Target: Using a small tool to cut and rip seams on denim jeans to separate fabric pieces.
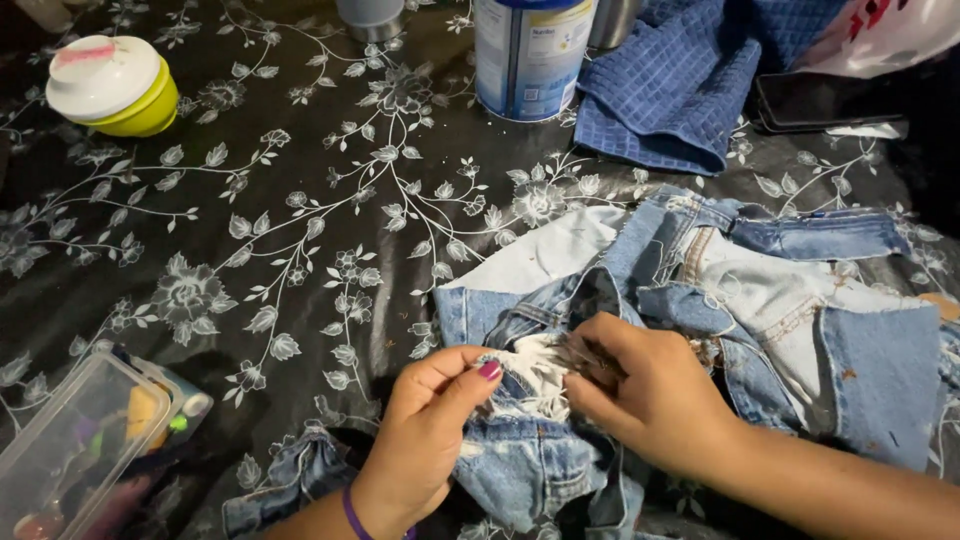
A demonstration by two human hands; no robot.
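A pair of worn blue jeans [760, 300] lies crumpled on a black tablecloth with a white flower print [280, 220]. My left hand [425, 430] pinches the denim beside a frayed white patch [535, 375], thumb pressed on the cloth. My right hand [650, 390] grips the fabric at the other side of the patch, fingers curled in; whether it also holds something small is hidden. Both hands touch the jeans, a few centimetres apart.
A clear plastic box [75, 450] with small coloured items sits at the lower left. A yellow bowl with a white lid [115, 85], a blue and white can [530, 55], a blue towel [680, 80] and a dark phone [825, 100] stand along the far side.
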